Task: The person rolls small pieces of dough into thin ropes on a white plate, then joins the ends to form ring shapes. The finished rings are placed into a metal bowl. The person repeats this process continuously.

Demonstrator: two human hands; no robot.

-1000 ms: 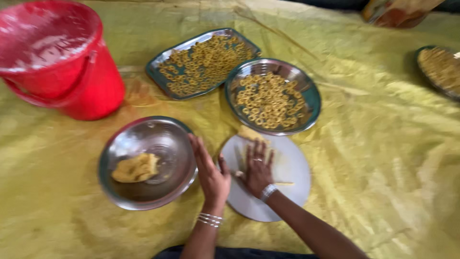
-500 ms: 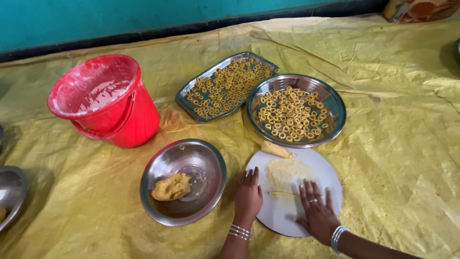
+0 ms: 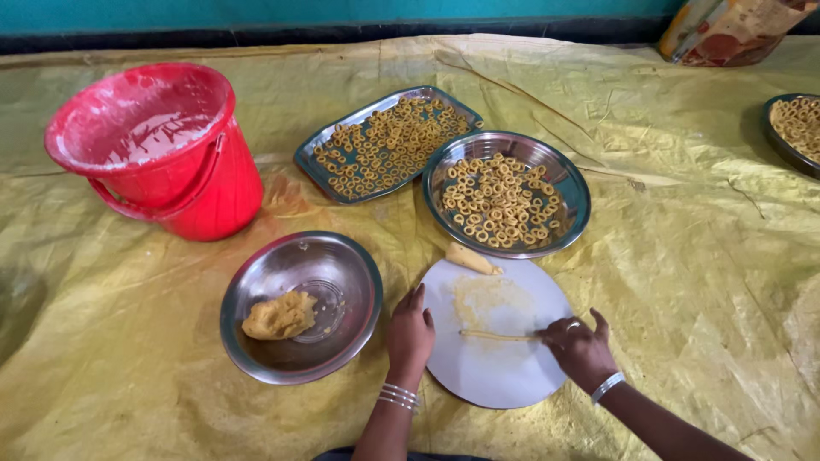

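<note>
The right hand (image 3: 579,343) pinches a thin dough strand (image 3: 500,335) on the white round board (image 3: 500,376); the left hand (image 3: 410,335) rests at the board's edge beside a steel bowl (image 3: 342,265).

The left hand (image 3: 410,335) lies low and centre in the frame, palm down, fingers together, bangles at the wrist; the right hand (image 3: 579,346) sits lower right, fingers curled, forearm running to the bottom-right corner.

A thin yellow dough strand (image 3: 498,335) lies flat across the round white plate (image 3: 500,376), its right end touching the right hand (image 3: 579,347) fingertips.
</note>
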